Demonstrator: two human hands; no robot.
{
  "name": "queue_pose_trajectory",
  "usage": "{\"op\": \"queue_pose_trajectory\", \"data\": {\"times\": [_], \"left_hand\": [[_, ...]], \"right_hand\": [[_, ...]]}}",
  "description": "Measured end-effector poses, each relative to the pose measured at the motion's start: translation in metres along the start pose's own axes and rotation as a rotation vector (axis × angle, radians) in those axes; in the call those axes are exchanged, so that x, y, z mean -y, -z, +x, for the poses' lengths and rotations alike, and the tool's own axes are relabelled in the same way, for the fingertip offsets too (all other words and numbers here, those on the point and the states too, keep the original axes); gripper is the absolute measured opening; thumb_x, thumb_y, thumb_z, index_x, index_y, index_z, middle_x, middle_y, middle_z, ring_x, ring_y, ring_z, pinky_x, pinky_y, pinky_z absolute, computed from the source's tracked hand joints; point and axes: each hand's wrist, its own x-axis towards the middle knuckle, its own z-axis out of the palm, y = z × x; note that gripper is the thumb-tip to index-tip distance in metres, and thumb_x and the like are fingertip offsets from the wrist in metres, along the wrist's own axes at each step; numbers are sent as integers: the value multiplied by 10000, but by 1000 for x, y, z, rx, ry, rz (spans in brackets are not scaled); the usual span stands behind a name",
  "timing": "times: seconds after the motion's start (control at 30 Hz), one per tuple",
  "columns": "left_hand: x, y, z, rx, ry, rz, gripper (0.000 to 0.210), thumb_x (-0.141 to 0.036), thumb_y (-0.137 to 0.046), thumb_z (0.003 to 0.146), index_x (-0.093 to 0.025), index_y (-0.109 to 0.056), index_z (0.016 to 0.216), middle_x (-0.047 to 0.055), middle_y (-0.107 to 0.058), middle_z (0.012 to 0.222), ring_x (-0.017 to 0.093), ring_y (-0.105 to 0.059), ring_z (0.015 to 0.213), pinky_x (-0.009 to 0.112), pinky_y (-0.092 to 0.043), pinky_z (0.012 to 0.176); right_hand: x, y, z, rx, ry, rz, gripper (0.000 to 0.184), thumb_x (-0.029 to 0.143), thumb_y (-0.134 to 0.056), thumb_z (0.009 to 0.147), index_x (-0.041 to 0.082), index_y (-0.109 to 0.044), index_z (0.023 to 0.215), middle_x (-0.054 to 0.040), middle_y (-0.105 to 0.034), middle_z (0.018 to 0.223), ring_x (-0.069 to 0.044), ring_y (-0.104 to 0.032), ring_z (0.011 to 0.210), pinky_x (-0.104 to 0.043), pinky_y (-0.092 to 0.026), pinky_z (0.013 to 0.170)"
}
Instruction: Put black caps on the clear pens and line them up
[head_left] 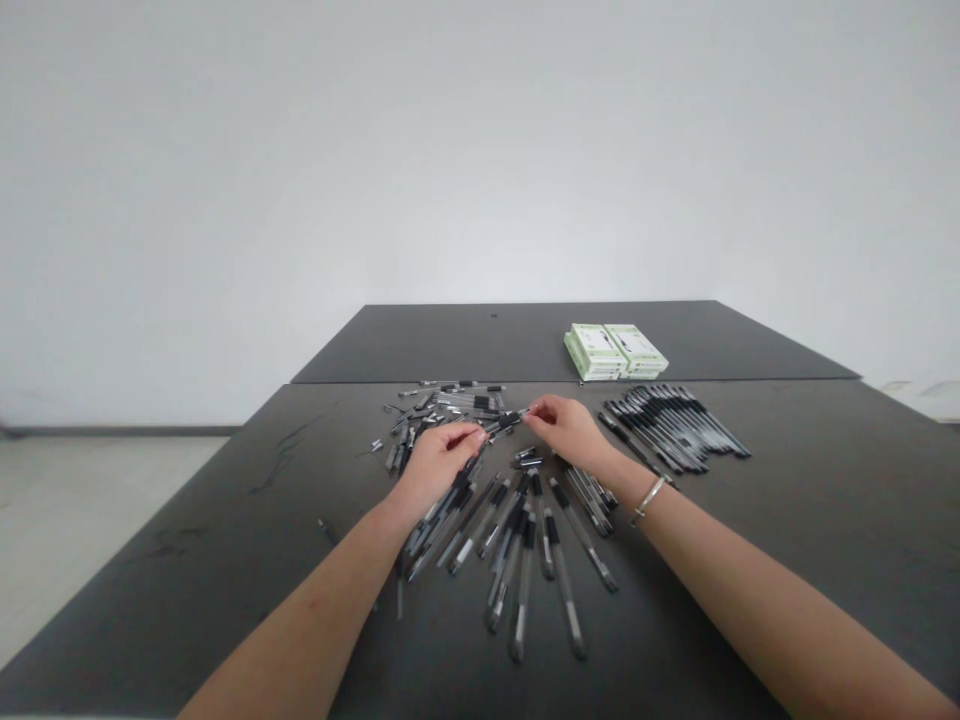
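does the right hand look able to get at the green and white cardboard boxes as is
Probably yes: the right hand is on the near side of the green and white cardboard boxes, with nothing tall between. It pinches a clear and black pen, though, so it may need to let go first.

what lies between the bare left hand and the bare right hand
In the head view, a slender black-gripped pen spans the gap from the fingers of the left hand to those of the right hand.

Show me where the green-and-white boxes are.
In the head view, the boxes sit right of centre on the far tabletop, just beyond the lined-up pens.
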Motion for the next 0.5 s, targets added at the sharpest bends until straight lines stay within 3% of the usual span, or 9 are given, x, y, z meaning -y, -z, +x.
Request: {"op": "queue_pose_trajectory", "data": {"times": [0.13, 0.2, 0.5], "left_hand": [[2, -1, 0, 20, -3, 2, 320, -431, -601, 789, -138, -711, 856, -30, -519, 603, 84, -385, 491, 205, -274, 482], [2, -1, 0, 25, -9, 4, 317, -429, -600, 789, -138, -711, 851, -25, -532, 616, 89, -405, 509, 206, -286, 491], [0, -1, -3, 37, -62, 88, 294, -396, -591, 802, -147, -732, 870, -4, -617, 654, 116, -491, 575, 226, -369, 574]], "right_hand": [[7, 11, -19, -30, -36, 487, 171, 338, -592, 816, 169, -599, 847, -42, -712, 770, -154, -654, 697, -247, -485, 633], [9, 15, -29, -82, -47, 626, 203, 359, -640, 782, 165, -613, 835, -33, -690, 721, -146, -624, 643, -244, -471, 586], [2, 23, -44, -195, -50, 819, 257, 361, -701, 743, 173, -685, 917, -18, -668, 713, -110, -542, 563, -231, -458, 527]]}}
